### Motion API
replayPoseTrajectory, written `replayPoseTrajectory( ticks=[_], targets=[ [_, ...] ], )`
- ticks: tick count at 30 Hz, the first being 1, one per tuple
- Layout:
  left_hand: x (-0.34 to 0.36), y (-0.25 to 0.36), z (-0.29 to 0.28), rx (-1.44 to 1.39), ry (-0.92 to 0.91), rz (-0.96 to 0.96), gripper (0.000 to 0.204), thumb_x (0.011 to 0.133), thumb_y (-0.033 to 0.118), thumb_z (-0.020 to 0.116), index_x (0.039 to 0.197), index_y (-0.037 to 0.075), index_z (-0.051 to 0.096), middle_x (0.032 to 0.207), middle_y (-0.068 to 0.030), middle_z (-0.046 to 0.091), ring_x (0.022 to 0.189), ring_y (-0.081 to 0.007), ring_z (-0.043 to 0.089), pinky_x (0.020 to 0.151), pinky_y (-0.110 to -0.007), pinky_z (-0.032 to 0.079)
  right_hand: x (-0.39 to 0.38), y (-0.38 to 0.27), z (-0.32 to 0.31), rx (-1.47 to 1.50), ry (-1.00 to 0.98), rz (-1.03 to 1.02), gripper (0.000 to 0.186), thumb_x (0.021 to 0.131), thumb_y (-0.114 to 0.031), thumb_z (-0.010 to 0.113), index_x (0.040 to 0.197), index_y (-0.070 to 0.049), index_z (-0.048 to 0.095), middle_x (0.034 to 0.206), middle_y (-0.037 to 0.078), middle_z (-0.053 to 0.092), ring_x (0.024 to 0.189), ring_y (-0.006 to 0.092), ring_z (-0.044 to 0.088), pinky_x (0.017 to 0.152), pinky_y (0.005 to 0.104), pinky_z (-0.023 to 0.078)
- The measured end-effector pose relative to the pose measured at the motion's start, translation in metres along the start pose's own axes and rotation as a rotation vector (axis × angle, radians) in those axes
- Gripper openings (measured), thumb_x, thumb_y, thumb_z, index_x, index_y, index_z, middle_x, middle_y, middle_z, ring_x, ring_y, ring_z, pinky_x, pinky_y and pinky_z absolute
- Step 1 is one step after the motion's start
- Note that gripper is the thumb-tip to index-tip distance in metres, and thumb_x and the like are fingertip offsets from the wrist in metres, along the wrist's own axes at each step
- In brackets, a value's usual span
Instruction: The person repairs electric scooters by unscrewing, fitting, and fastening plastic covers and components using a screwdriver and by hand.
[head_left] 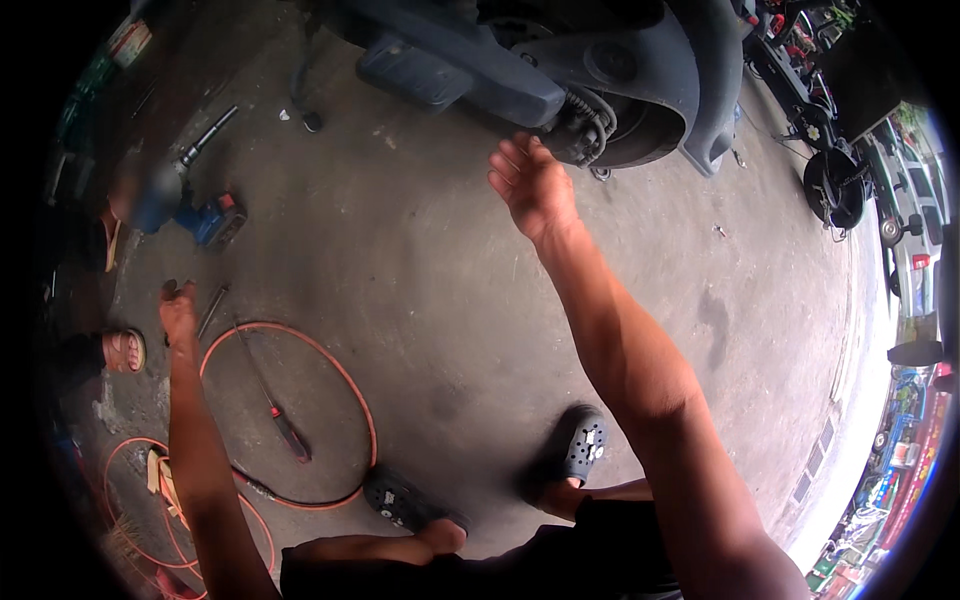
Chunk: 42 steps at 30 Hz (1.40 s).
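My right hand (532, 188) reaches up beside a hose or spring-like part (590, 125) on a dark scooter (450, 75), fingers extended and slightly curled, palm up, holding nothing visible; whether the fingertips touch the scooter is unclear. My left hand (178, 312) is low at the left, fingers apart and loosely bent, near a long metal bar (211, 312) on the floor. Above it lie a blue power tool (208, 220), partly blurred, and a metal socket tool (207, 137). A red-handled screwdriver (290, 432) lies inside a loop of orange hose (366, 410).
Another person's sandaled foot (123, 350) is at the left edge, near more hose and clutter. My feet in dark clogs (585, 448) stand on the concrete floor (700, 330). Along the right are parked vehicles (910, 190), a round black object (832, 188) and assorted goods.
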<state>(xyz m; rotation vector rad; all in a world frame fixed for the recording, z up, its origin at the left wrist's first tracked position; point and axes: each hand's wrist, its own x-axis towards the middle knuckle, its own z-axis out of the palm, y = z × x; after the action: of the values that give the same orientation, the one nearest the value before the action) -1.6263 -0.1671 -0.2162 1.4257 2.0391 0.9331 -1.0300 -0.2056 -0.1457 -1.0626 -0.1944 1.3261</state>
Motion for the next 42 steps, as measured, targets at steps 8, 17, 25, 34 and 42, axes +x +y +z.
replayPoseTrajectory(
  ticks=[8,17,25,34,42],
  targets=[
    [0.009,0.052,0.061,-0.216,0.154,-0.158,0.062,0.078,0.022,0.069,0.130,-0.001,0.044,0.096,-0.0054,0.057,0.081,-0.0137,0.052,0.065,-0.031,0.042,0.000,-0.014,0.023,0.413,-0.038,-0.014,0.045,0.096,-0.045,0.044,0.122,-0.008,0.049,0.121,0.006,0.053,0.109,0.0223,0.051,0.094,0.0386,0.042],
    [-0.089,0.112,0.076,-0.324,-0.100,-0.254,0.044,0.081,0.018,0.069,0.119,0.003,0.053,0.096,-0.0049,0.061,0.082,-0.0136,0.056,0.063,-0.026,0.045,0.010,-0.011,0.044,0.681,-0.090,-0.161,0.042,0.091,-0.040,0.040,0.116,-0.009,0.051,0.118,0.006,0.053,0.111,0.0257,0.048,0.096,0.0412,0.038],
    [-0.110,0.176,0.110,-0.202,-0.408,-0.043,0.034,0.082,0.018,0.066,0.112,0.005,0.057,0.097,-0.0042,0.061,0.083,-0.0111,0.056,0.064,-0.027,0.046,0.010,0.000,0.041,0.666,-0.142,-0.082,0.033,0.093,-0.040,0.041,0.111,-0.015,0.052,0.112,-0.002,0.056,0.106,0.0218,0.049,0.091,0.0398,0.040],
    [-0.218,0.105,0.118,0.415,-0.368,0.196,0.052,0.077,0.032,0.069,0.116,0.002,0.054,0.105,-0.0204,0.061,0.092,-0.0369,0.060,0.081,-0.044,0.048,-0.017,0.045,0.020,0.193,0.092,0.000,0.041,0.096,-0.043,0.041,0.108,-0.006,0.053,0.104,0.007,0.058,0.088,0.0180,0.055,0.075,0.0324,0.045],
    [-0.288,0.065,0.122,0.684,-0.176,0.136,0.069,0.072,0.032,0.073,0.129,0.004,0.045,0.117,-0.0213,0.045,0.112,-0.0393,0.044,0.091,-0.047,0.041,-0.021,0.069,0.051,-0.240,-0.022,-0.013,0.052,0.094,-0.047,0.045,0.118,-0.001,0.053,0.102,0.011,0.060,0.082,0.0185,0.058,0.071,0.0319,0.047]
  ],
)
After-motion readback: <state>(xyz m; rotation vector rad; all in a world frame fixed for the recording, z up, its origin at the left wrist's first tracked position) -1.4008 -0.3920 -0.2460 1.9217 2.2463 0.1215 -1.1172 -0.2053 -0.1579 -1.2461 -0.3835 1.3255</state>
